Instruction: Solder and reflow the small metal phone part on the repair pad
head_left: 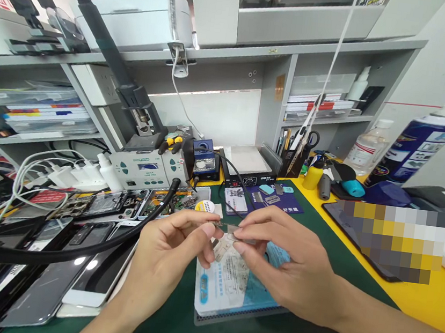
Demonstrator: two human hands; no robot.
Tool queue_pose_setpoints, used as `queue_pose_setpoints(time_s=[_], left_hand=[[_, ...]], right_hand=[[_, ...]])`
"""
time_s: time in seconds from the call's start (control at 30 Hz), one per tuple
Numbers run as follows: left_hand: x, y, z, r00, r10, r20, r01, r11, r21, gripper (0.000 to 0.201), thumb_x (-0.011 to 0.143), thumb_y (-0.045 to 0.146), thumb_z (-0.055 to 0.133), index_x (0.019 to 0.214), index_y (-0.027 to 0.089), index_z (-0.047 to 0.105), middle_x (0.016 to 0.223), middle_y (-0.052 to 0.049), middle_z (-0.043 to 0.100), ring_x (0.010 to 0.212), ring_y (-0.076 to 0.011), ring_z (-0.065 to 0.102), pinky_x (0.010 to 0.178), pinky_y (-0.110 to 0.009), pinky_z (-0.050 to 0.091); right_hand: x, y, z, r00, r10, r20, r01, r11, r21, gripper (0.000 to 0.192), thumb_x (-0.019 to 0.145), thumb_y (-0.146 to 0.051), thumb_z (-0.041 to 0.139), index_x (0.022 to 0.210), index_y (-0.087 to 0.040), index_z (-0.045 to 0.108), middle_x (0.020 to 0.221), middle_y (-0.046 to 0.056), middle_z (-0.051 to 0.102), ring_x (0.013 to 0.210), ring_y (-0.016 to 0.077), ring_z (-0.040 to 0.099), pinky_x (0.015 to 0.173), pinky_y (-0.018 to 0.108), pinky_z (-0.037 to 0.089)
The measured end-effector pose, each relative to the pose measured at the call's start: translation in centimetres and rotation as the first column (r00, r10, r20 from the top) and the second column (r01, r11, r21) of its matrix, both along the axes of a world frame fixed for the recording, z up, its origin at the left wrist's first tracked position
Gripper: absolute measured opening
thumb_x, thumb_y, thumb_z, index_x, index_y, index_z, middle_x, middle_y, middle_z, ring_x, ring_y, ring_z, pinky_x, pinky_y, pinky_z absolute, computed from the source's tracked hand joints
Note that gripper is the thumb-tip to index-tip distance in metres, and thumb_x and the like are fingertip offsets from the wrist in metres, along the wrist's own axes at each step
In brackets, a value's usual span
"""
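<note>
My left hand (171, 252) pinches a small dark strip-like part (217, 224) between thumb and fingertips; its exact kind is too small to tell. Facing it, my right hand (292, 261) is closed on a small thin, flat, greyish piece (231, 228), whose edge points at the part. The two pieces nearly meet, and whether they touch I cannot tell. Both hands are held above a white and blue printed work pad (210, 294), which lies on the green mat (158, 321). Behind the fingers, a purple card (288, 204) carries blades and small light-blue pieces.
Several phones (97, 275) lie on the left, crossed by a thick black hose (53, 258). Behind stand a hot-air station (149, 171), a blue soldering unit (206, 162) and a heating plate (247, 160). A spray can (415, 144) and clear bottle (366, 146) stand right.
</note>
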State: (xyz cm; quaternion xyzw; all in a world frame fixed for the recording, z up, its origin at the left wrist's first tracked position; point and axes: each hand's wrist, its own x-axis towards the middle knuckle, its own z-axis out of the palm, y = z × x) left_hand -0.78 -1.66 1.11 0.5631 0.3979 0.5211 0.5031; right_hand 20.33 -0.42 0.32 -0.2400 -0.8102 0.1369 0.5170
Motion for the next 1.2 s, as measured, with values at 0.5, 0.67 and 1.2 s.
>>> queue_pose_setpoints(time_s=[0.5, 0.67, 1.2], left_hand=[[0.26, -0.07, -0.15, 1.0, -0.008, -0.022, 0.009, 0.999, 0.045, 0.021, 0.091, 0.029, 0.07, 0.109, 0.019, 0.073, 0.064, 0.0, 0.069, 0.058, -0.0121, 0.064, 0.057, -0.021, 0.056], [0.3, -0.1, -0.06, 1.0, -0.001, -0.023, 0.002, 0.999, 0.051, 0.021, 0.091, 0.027, 0.069, 0.11, 0.018, 0.073, 0.063, 0.0, 0.069, 0.058, -0.0124, 0.064, 0.057, -0.021, 0.057], [0.3, -0.11, -0.17, 0.999, 0.004, -0.033, -0.002, 0.998, 0.056, 0.022, 0.09, 0.027, 0.07, 0.109, 0.017, 0.073, 0.063, 0.0, 0.068, 0.057, -0.0131, 0.064, 0.055, -0.022, 0.057]], right_hand=[[-0.09, 0.09, 0.06, 1.0, -0.008, 0.02, 0.008, 1.0, 0.015, 0.015, 0.089, -0.005, 0.066, 0.101, -0.011, 0.072, 0.098, 0.011, 0.064, 0.075, 0.0135, 0.063, 0.062, 0.025, 0.055], [-0.15, 0.16, 0.03, 1.0, -0.015, 0.02, 0.014, 1.0, 0.024, 0.015, 0.089, -0.005, 0.065, 0.101, -0.014, 0.071, 0.097, 0.01, 0.064, 0.075, 0.0133, 0.063, 0.06, 0.025, 0.055], [-0.12, 0.03, -0.1, 0.999, -0.02, 0.033, 0.019, 0.999, 0.033, 0.015, 0.089, -0.006, 0.065, 0.101, -0.014, 0.07, 0.098, 0.01, 0.064, 0.073, 0.0123, 0.061, 0.061, 0.025, 0.055]])
